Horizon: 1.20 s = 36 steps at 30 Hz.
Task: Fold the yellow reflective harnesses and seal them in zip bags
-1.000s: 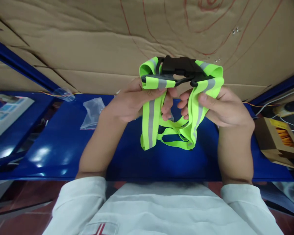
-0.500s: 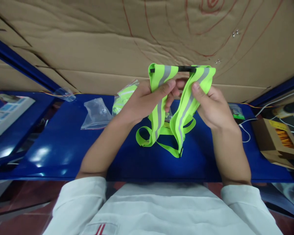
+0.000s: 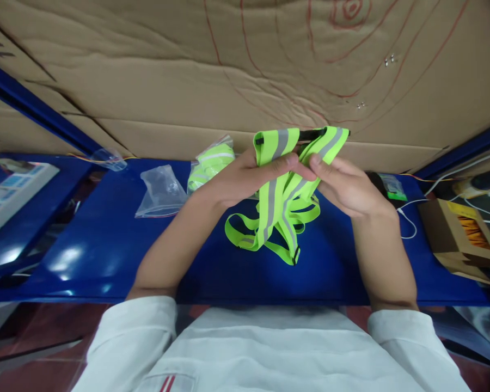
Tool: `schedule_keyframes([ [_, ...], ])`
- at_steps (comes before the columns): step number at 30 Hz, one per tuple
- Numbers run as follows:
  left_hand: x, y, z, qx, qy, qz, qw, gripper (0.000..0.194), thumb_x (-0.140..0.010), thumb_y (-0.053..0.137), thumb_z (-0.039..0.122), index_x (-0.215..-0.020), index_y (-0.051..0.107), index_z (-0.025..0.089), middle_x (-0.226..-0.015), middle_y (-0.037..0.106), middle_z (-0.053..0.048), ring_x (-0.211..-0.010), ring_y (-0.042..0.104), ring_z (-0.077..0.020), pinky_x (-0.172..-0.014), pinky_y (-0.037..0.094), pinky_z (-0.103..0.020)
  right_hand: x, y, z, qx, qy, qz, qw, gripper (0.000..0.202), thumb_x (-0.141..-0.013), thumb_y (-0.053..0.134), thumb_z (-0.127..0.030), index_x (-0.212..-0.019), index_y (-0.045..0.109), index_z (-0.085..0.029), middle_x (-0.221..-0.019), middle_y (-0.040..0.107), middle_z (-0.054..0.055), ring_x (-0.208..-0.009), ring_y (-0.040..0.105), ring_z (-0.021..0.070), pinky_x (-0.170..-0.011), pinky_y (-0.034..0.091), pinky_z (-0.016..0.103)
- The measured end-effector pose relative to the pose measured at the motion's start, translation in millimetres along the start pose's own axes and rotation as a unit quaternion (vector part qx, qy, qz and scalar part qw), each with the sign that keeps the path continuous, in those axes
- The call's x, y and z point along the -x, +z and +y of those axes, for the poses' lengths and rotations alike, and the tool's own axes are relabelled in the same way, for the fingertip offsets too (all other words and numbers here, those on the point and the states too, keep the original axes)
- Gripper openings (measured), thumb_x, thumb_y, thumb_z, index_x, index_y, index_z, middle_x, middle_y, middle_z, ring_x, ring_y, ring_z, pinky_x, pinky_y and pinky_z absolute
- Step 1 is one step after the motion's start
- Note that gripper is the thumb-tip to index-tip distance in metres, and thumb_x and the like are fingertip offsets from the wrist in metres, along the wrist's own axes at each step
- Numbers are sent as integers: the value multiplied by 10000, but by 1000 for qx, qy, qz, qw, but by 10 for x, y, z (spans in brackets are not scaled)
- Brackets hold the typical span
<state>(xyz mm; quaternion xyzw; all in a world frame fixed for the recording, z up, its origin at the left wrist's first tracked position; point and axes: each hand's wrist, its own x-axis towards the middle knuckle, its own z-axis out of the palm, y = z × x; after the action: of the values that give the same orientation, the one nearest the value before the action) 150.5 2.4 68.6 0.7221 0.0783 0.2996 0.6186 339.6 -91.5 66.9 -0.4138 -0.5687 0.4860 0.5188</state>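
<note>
Okay, so you've got the neon harness (image 3: 273, 196) up in both hands, off to the right of the clear bag (image 3: 161, 190), which I'm using as the landmark. Your left hand (image 3: 245, 177) has the left strap (image 3: 283, 142) with its thumb laid flat across the front, and your right hand (image 3: 347, 185) pins the right strap (image 3: 332, 142) the same way. The fingers look nearly closed with just webbing between them, but most are tucked behind it, so I can't tell how firm the grip is. Your fingertips pretty much meet in the middle.

The black buckle (image 3: 312, 135) sits across the top, partly covered by the straps. The lower loops bunch close over the bench (image 3: 85, 261); can't tell if they're touching it.

What'd worry me: the straps lean in and overlap lower down, so pulling from here could lock in a twist, since nothing's keeping those loops flat. A light thumb could also let one side slide out. Nearest snag risk is probably the bagged bundle (image 3: 212, 163), just right of the clear bag and close to your left hand. The open carton (image 3: 441, 223) is way right of the bag, past your right arm, so likely no bother.
</note>
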Motion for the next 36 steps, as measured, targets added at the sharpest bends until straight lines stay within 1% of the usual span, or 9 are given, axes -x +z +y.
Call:
schedule_keyframes([
  [6,18,28,-12,-4,-22,-29,999,498,-936,657,666,-945,846,205,-1151,792,-89,-1210,715,-278,-1111,541,-399,22,-135,-9,34,14,-52,998,323,-946,706,-577,-1023,774,-271,-1055,758,-5,-1188,691,186,-1066,575,317],
  [10,23,74,-19,-22,-5,-4,1000,431,-991,620,599,-1035,838,229,-1188,783,-65,-1192,714,-248,-1082,546,-359,55,-227,-146,139,-11,26,990,299,-954,716,-525,-1000,783,-237,-1025,757,3,-1070,712,189,-985,597,322],
  [13,12,80,-36,-63,-6,25,998,434,-1008,594,590,-1049,830,229,-1151,788,-51,-1143,718,-234,-1020,563,-334,95,-241,-275,172,-56,104,978,307,-890,817,-427,-1157,754,-291,-1173,749,21,-1144,689,201,-945,592,297],
  [16,-1,60,-55,-116,-2,-12,993,403,-1010,611,551,-1020,831,214,-1097,793,-49,-1061,722,-212,-955,568,-308,147,-190,-370,184,-99,120,970,443,-817,891,-312,-1227,724,-332,-1274,718,27,-1221,646,219,-917,574,282],
  [20,-2,21,-64,-113,-6,-138,984,336,-985,674,489,-1020,816,187,-1027,792,-64,-913,719,-170,-810,569,-250,189,-123,-409,305,-67,36,949,145,-900,806,-369,-920,778,-228,-821,692,2,-836,639,177,-730,520,272],
  [23,6,12,-61,-80,-38,-162,983,302,-913,782,416,-1093,781,174,-1051,775,-55,-894,716,-157,-797,574,-235,161,-139,-357,357,-88,58,928,337,-967,712,-471,-779,728,-192,-659,559,-13,-703,547,144,-661,444,271],
  [28,0,60,-73,-42,-64,-136,988,333,-855,840,362,-1089,725,155,-983,735,-34,-850,692,-140,-764,571,-227,77,-212,-247,310,-99,114,939,405,-988,658,-540,-769,710,-203,-725,581,-9,-747,553,142,-697,432,272],
  [33,-3,126,-60,-19,-66,-139,988,251,-874,820,317,-1025,718,145,-982,740,-38,-879,699,-143,-804,569,-233,93,-210,-253,247,-68,156,954,392,-957,703,-529,-760,705,-191,-711,558,-11,-661,471,109,-594,354,251],
  [36,15,184,-77,64,-106,-118,985,276,-839,852,297,-1006,687,152,-974,742,-27,-894,735,-164,-802,592,-252,102,-190,-254,181,-45,184,965,385,-942,733,-510,-760,700,-172,-677,545,-10,-613,453,94,-553,323,250],
])
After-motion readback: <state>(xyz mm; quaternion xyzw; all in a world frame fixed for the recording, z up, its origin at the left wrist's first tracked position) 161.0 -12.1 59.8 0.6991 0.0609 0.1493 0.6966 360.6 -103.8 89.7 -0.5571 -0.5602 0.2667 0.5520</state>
